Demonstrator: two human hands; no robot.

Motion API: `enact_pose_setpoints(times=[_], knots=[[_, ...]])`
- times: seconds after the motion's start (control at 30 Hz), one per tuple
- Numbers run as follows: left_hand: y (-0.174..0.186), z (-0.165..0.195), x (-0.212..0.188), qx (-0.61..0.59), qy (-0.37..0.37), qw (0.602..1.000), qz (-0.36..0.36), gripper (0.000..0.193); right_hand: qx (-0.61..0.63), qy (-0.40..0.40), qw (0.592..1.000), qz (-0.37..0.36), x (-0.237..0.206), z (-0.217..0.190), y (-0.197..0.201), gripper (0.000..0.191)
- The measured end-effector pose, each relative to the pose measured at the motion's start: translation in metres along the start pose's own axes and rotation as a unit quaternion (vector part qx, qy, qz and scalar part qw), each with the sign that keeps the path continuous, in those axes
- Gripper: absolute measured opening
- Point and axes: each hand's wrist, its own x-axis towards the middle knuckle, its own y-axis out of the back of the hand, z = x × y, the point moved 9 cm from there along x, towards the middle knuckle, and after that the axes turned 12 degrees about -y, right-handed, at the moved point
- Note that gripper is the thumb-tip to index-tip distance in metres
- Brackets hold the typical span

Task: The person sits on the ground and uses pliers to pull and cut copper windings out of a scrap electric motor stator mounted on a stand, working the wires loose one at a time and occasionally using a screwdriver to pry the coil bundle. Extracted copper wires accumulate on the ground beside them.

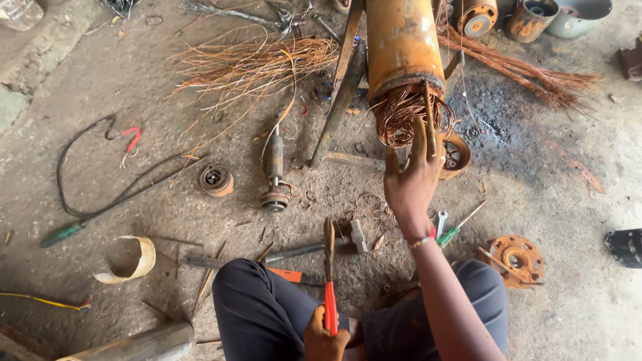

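Copper wire (408,117) spills in a tangled coil from the open end of a rusty orange motor cylinder (401,47), which rests on a rough frame of metal bars (341,100) above the dirt floor (134,87). The right hand (411,180) is raised to the coil with fingers extended and partly open, and it appears to pinch a thin rod or stiff strand (429,117) standing up against the windings (whether it truly grips it is hard to tell). The left hand (326,337) is closed around the red handles of a pair of pliers (329,274), held low between the knees with the dark jaws pointing up toward the cylinder.

To do this well, I judge, it helps to free one strand at a time from the edge of the bundle and pull straight along the cylinder's axis, since the loops look springy and likely to snag on the rusted rim.

The wire is bright, thin and kinked; the casing is flaky with rust. Around lie a rusty flange (516,257), a green-handled screwdriver (458,227), a small rotor shaft (274,174), black cable (100,187) and heaps of stripped strands (254,67)
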Motion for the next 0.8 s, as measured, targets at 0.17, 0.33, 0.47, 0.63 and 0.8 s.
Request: enact_pose_setpoints(times=[0.17, 0.33, 0.47, 0.63, 0.8], knots=[[-0.004, -0.013, -0.004, -0.027, 0.017, 0.999, 0.012, 0.055, -0.040, -0.004, 0.999, 0.005, 0.011, -0.006, -0.008, 0.069], [-0.019, -0.042, -0.013, -0.053, 0.106, 0.993, -0.018, 0.041, -0.090, 0.020, 0.996, 0.021, -0.002, -0.002, -0.017, 0.073], [-0.023, -0.045, -0.012, -0.118, 0.090, 0.989, 0.008, 0.049, -0.121, 0.000, 0.993, -0.014, -0.004, 0.003, -0.027, 0.072], [-0.027, -0.041, -0.015, -0.190, 0.096, 0.977, 0.011, 0.055, -0.183, -0.015, 0.982, -0.043, -0.001, 0.004, -0.032, 0.062], [-0.026, -0.046, -0.021, -0.142, 0.144, 0.979, 0.003, 0.054, -0.178, -0.031, 0.979, -0.097, 0.015, 0.009, -0.037, 0.049]])
